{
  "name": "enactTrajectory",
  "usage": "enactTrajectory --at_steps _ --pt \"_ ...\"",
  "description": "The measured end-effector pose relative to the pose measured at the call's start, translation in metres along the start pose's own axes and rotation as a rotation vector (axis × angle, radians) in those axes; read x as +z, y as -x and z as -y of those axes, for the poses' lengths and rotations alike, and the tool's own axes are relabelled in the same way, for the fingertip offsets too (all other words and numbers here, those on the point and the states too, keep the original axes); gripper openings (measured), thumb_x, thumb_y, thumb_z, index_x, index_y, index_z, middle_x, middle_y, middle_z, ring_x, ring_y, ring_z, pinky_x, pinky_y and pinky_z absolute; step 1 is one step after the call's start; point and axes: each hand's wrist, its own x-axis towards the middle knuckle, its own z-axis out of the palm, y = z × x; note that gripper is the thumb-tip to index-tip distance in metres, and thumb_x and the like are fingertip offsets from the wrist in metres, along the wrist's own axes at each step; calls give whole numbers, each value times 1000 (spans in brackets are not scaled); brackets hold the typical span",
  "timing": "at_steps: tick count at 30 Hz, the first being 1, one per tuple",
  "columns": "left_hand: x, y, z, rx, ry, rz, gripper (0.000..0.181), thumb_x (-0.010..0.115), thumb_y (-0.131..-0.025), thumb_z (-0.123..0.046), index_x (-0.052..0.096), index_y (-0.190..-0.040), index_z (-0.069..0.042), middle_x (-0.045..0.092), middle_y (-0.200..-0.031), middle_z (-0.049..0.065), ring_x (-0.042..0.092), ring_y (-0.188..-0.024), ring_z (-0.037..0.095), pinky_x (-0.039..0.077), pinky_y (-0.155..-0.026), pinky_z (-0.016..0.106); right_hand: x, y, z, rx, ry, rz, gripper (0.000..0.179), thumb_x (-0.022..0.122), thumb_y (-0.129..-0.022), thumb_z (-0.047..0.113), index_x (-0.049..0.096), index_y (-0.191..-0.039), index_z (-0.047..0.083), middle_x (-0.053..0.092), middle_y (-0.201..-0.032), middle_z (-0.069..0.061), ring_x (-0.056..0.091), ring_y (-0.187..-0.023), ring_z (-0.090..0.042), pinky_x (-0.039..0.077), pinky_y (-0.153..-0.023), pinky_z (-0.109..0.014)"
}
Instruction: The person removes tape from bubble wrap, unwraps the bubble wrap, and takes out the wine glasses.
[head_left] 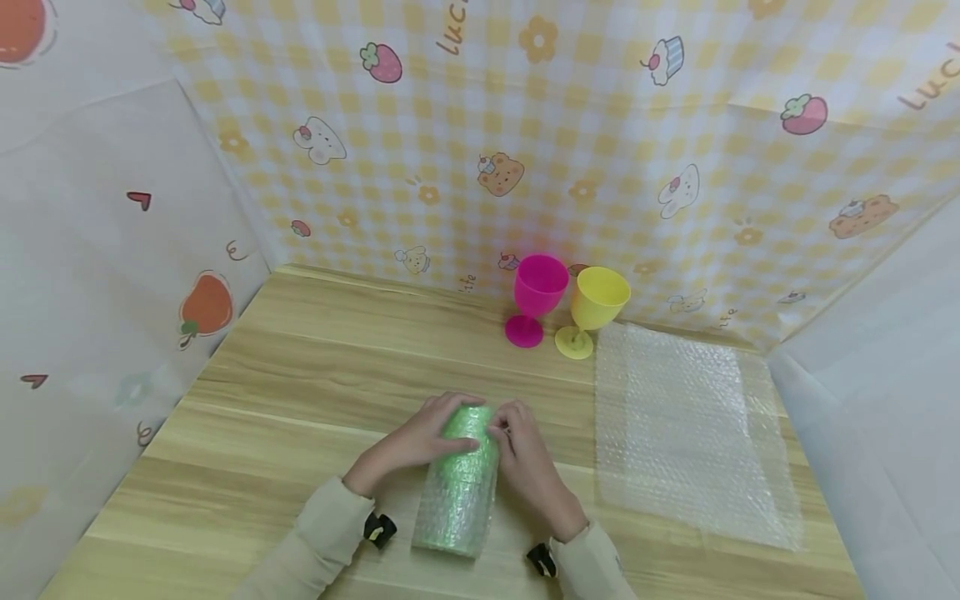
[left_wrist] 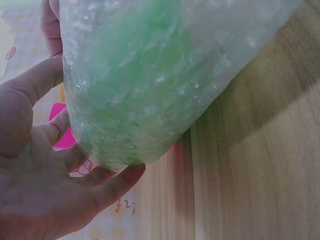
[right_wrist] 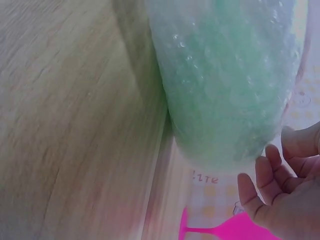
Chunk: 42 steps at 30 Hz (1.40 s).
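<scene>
A green cup-shaped thing rolled in clear bubble wrap [head_left: 456,504] lies lengthwise on the table in front of me. My left hand [head_left: 420,437] holds its far end, thumb across the top and fingers round the end and far side. On the other side, my right hand [head_left: 527,460] pinches at the wrap's edge near the far end with thumb and forefinger. The left wrist view shows the fingertips [left_wrist: 134,172] of the left hand against the rounded wrapped end. In the right wrist view, the green shape [right_wrist: 225,95] is blurred by the film.
A pink goblet [head_left: 540,287] and a yellow goblet [head_left: 600,300] stand upright at the back of the wooden table [head_left: 360,346]. To the right lies a flat sheet of bubble wrap [head_left: 682,433]. Patterned cloth [head_left: 450,117] hangs behind, with white sheeting on both sides.
</scene>
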Motion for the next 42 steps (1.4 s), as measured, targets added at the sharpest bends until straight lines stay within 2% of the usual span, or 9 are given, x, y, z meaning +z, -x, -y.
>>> enactTrajectory --at_steps 5,10,15,19,23,27,32,37,42 --pt "0 -1 1 -17 5 2 60 65 -84 -35 43 -135 -12 44 -140 7 37 -129 32 32 -104 57 -8 3 -5 113 -171 1 6 53 -93 10 52 -91 4 53 -93 -4 55 -87 -18 51 -75 -24" --pt "0 -1 2 -29 4 8 61 65 -84 -36 43 -136 -13 44 -140 6 36 -130 31 31 -106 56 -19 8 -13 190 -272 -44 5 55 -92 7 55 -94 2 57 -95 -8 56 -89 -21 51 -75 -23" --pt "3 -1 -2 -37 -16 -10 61 66 -84 -35 43 -136 -12 45 -139 7 36 -129 32 31 -105 57 -33 10 -18 283 -275 -97 14 55 -93 12 57 -98 -1 59 -96 -11 53 -88 -13 49 -76 -22" --pt "10 -6 -12 -48 -94 -20 59 66 -84 -32 44 -135 -11 45 -138 8 37 -128 34 33 -105 55 -41 3 -20 338 -238 -117 20 55 -94 19 58 -99 0 60 -94 -11 52 -83 -11 48 -73 -21" --pt "20 -14 -25 -58 -267 -14 60 66 -83 -34 45 -134 -11 46 -138 8 41 -125 34 39 -102 51 -45 -3 -20 363 -176 7 27 62 -89 29 58 -100 4 60 -88 -7 53 -78 -14 48 -67 -21" --pt "26 -18 -33 -66 -374 -5 60 66 -83 -36 46 -134 -14 48 -136 7 43 -122 33 41 -100 49 -47 -3 -21 291 -95 186 20 63 -87 18 59 -98 2 58 -88 -7 52 -78 -15 47 -67 -20" --pt "25 -17 -36 -80 -363 -8 59 67 -83 -36 46 -134 -14 48 -135 6 43 -122 33 40 -101 49 -50 5 -23 197 17 307 15 63 -80 -1 62 -95 2 56 -90 -9 52 -82 -18 48 -71 -25" --pt "23 -15 -36 -78 -359 -11 60 67 -82 -36 46 -133 -13 49 -135 8 43 -121 34 40 -101 49 -52 7 -23 192 33 392 15 70 -80 14 60 -88 7 53 -93 -9 50 -88 -22 46 -72 -28" --pt "24 -15 -35 -77 -371 -7 60 67 -83 -37 46 -134 -14 49 -134 7 43 -121 33 41 -100 49 -54 6 -28 227 21 398 21 71 -80 27 59 -82 10 51 -90 -5 47 -88 -19 45 -74 -30"
